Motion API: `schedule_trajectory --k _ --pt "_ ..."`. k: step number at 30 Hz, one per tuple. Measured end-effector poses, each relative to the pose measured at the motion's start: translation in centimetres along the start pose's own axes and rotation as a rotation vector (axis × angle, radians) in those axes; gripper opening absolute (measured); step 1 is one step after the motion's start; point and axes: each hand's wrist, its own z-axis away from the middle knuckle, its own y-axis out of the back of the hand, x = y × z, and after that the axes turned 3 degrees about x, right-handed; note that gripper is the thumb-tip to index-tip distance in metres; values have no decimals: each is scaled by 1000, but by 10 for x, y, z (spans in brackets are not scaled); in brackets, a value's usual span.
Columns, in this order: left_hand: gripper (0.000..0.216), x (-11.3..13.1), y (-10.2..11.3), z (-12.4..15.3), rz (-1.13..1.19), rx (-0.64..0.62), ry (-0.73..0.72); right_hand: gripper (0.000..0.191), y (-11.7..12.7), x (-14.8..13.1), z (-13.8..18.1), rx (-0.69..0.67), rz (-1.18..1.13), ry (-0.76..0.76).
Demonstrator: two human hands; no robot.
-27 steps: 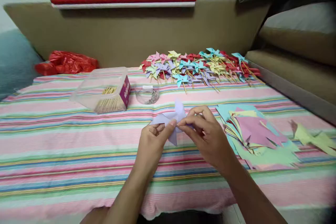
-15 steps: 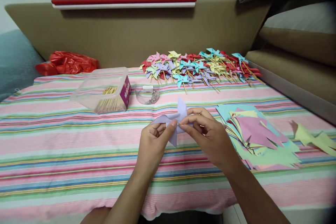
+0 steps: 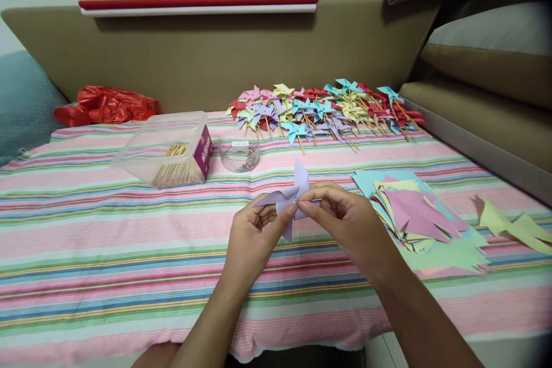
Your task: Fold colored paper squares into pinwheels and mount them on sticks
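Observation:
A lilac paper pinwheel (image 3: 290,194) is held above the striped cloth, a little in front of me. My left hand (image 3: 252,238) pinches its centre with thumb and forefinger from the left. My right hand (image 3: 345,221) pinches the same centre from the right, fingers pressed together. Its blades stick out up, left and down. What my right fingertips press at the centre is too small to make out.
A stack of cut coloured paper squares (image 3: 414,215) lies right of my hands, with green pieces (image 3: 513,224) farther right. Finished pinwheels on sticks (image 3: 323,109) are heaped at the back. A clear box of sticks (image 3: 168,146), a small clear cup (image 3: 240,155) and a red bag (image 3: 107,104) stand at the left.
My hands have stayed together on the lilac pinwheel, with the upper blade rising a little more upright. The view has shifted slightly.

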Motion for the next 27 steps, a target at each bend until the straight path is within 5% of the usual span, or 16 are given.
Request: schedule_trajectory --k 8,18,27 --pt "25 -2 0 2 -104 -8 -51 15 -2 -1 1 -2 -53 -55" --pt "15 1 2 3 -289 -6 -210 41 -3 5 -2 1 -257 -90" --pt "14 3 3 4 -458 -11 -312 20 5 -4 1 -116 -31 -112"
